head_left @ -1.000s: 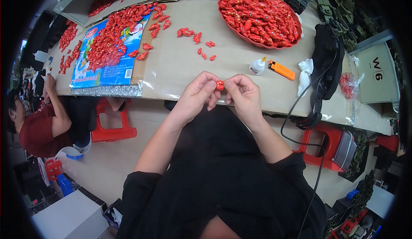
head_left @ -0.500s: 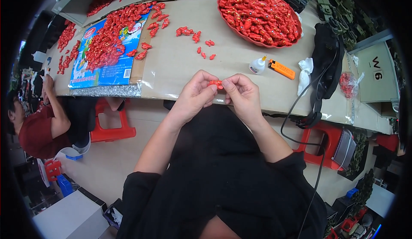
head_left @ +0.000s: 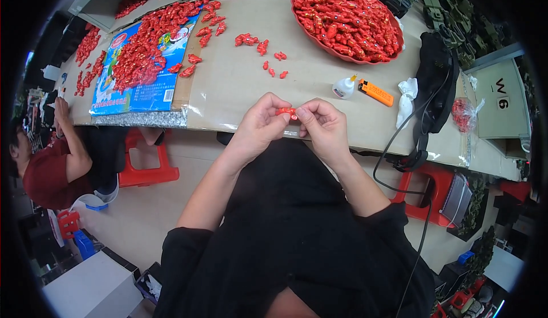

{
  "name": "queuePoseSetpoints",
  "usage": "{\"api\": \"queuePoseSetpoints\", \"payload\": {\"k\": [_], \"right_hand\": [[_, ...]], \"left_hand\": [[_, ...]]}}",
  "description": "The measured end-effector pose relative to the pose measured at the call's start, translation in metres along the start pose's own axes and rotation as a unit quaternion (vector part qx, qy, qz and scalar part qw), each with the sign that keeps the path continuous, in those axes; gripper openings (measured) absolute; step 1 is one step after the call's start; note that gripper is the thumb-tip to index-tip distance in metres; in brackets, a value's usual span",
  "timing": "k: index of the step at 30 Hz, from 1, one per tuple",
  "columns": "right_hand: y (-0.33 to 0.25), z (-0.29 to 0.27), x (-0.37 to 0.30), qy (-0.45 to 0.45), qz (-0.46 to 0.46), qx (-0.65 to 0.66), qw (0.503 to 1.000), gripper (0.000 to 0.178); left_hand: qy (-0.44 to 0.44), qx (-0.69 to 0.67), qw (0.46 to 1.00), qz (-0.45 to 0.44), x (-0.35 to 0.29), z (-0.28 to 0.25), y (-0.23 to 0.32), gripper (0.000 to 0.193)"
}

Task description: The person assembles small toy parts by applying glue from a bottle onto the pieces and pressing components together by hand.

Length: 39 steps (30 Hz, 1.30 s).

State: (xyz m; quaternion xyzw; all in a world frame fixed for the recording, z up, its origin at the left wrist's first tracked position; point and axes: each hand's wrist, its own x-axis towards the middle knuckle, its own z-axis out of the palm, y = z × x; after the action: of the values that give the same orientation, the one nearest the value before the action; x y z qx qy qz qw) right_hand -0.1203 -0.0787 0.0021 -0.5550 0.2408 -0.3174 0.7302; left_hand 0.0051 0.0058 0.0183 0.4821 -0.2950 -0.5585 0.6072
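Observation:
Just over the table's front edge, my left hand (head_left: 261,125) and my right hand (head_left: 324,125) meet around a small red plastic figure (head_left: 286,112). Thumb and fingers of each hand pinch one end of it; the fingertips hide part of its shape. Beyond my hands, several loose red pieces (head_left: 272,73) lie on the table (head_left: 228,89). To the right of them stand a small white glue bottle (head_left: 343,87) with a yellow tip and an orange box-cutter-like tool (head_left: 375,92).
A red bowl (head_left: 394,55) heaped with similar red figures sits at the back right. More are piled on blue printed cardboard (head_left: 137,102) at left. A crumpled white tissue (head_left: 406,102), a black bag (head_left: 436,84) and a cable lie right. Another person (head_left: 57,166) sits at far left.
Both hands keep their pinch on the red figure and have barely moved. The view has shifted very slightly.

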Motion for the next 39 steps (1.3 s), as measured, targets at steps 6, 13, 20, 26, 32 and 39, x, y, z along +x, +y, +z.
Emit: {"api": "queuePoseSetpoints", "payload": {"k": [6, 13, 20, 26, 32, 39], "right_hand": [[-0.001, 0.001, -0.001, -0.010, -0.001, 0.029, 1.000, 0.010], [0.000, -0.003, -0.003, -0.050, -0.060, 0.016, 0.997, 0.012], [-0.001, -0.004, -0.001, -0.036, -0.058, 0.038, 0.997, 0.011], [-0.008, -0.006, -0.011, 0.021, -0.055, 0.042, 0.997, 0.012], [-0.019, -0.034, -0.013, 0.160, -0.215, -0.085, 0.960, 0.020], [-0.021, -0.049, 0.003, 0.198, -0.226, -0.289, 0.909, 0.039]], "left_hand": [[0.001, -0.040, 0.996, 0.085, -0.001, -0.006, -0.012, 0.016], [0.018, -0.046, 0.987, 0.151, -0.003, -0.006, -0.017, 0.020], [0.013, -0.045, 0.986, 0.162, 0.000, -0.004, -0.015, 0.024], [0.030, -0.046, 0.990, 0.129, 0.001, -0.004, -0.008, 0.022], [0.069, 0.118, 0.970, 0.199, 0.044, 0.014, 0.031, 0.019], [0.114, 0.332, 0.864, 0.361, 0.153, 0.022, 0.072, 0.019]]}}
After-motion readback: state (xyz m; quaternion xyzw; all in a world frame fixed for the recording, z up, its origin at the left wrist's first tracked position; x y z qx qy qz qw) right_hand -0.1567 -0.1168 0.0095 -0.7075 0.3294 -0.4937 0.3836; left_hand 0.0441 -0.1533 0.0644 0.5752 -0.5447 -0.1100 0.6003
